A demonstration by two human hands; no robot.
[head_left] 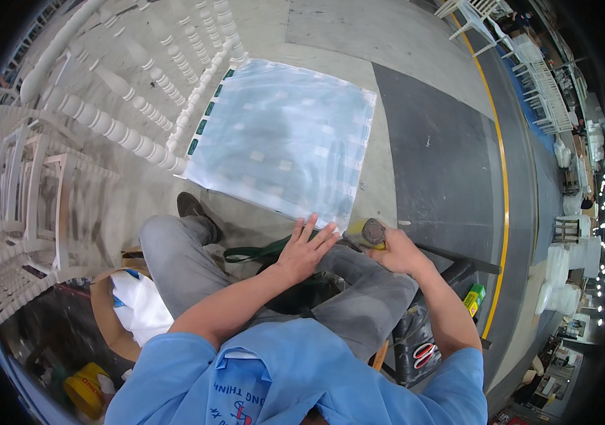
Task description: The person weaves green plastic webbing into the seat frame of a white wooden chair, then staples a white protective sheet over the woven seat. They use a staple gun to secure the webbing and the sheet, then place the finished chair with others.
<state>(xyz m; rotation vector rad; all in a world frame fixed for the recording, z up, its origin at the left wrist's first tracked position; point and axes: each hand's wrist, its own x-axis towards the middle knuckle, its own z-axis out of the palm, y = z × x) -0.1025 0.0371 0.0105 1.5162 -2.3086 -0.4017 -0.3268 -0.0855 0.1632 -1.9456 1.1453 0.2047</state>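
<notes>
A white chair frame (pixel 114 134) with turned spindles has its square seat (pixel 281 142) facing me, covered by a thin whitish sheet of fabric. Bands of webbing show faintly through the fabric, and dark green webbing ends stick out along its left edge. My left hand (pixel 305 252) lies with fingers spread on the seat's near edge, close to the right corner. Just right of that corner, my right hand (pixel 396 249) is wrapped round a yellow staple gun (pixel 373 232) with a round dark cap. Its nose is partly hidden near the corner.
A dark green strap (pixel 256 252) loops by my knees. At left stand more white chair frames (pixel 40 184) and a cardboard box (pixel 112 312) with white cloth. Red-handled scissors (pixel 424 354) and a green-yellow box (pixel 474 299) rest on a black surface at right. A yellow bucket (pixel 88 389) is lower left.
</notes>
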